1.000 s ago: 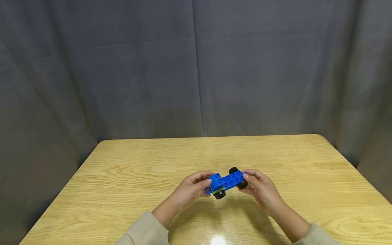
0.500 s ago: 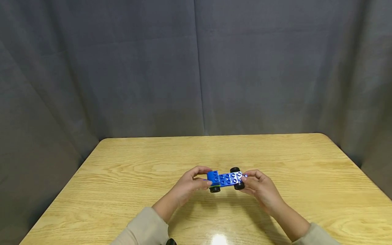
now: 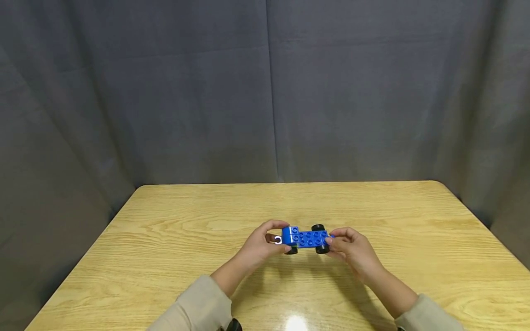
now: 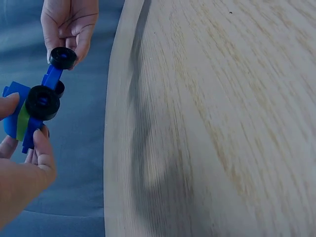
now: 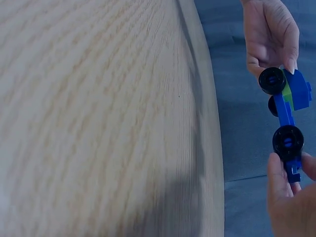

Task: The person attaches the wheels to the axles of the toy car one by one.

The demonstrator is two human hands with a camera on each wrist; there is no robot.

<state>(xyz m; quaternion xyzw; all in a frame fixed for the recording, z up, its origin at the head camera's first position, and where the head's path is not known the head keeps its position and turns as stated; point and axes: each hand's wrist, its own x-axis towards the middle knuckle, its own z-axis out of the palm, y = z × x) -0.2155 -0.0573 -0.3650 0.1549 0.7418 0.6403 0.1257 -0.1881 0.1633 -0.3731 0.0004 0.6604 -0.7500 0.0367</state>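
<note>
A blue toy building-brick vehicle (image 3: 308, 239) is held above the table between both hands. It has black wheels (image 5: 288, 142), a studded flat bed and a raised blue block (image 5: 298, 90) over a lime-green layer (image 4: 22, 122). My left hand (image 3: 257, 248) grips the raised-block end, thumb on the near side and fingers on the far side. An open loop sticks out of that end towards the palm. At the opposite end, my right hand (image 3: 357, 255) pinches the bed's tip behind the wheels. Its fingertips hide part of that tip.
The wooden table (image 3: 186, 220) spreads beneath both hands, with a bright reflection near its front. Grey curtain (image 3: 198, 101) hangs behind it and along both sides. A small black object (image 3: 234, 325) shows beside the left sleeve at the bottom edge.
The toy vehicle has swung from a slant to nearly level across the view, its left end moving away from me. My left hand moved with it; the right hand stayed about in place.
</note>
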